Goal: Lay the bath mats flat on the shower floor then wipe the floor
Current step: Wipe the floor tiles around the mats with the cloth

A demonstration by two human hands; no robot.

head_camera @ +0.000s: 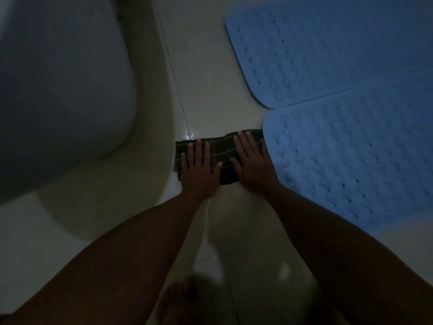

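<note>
Two blue perforated bath mats lie flat on the pale tiled floor (206,73): one at the upper right (328,48), the other at the right (356,160), their edges meeting. A dark checked cloth (222,148) lies folded on the floor between the toilet base and the nearer mat. My left hand (199,170) presses flat on the cloth's left part, fingers spread. My right hand (253,160) presses flat on its right part, beside the mat's edge.
A white toilet bowl (61,90) fills the left, its base (117,184) curving close to the cloth. Wet streaks shine on the tiles near the cloth (188,134) and below my arms (210,221). My foot (178,301) is at the bottom.
</note>
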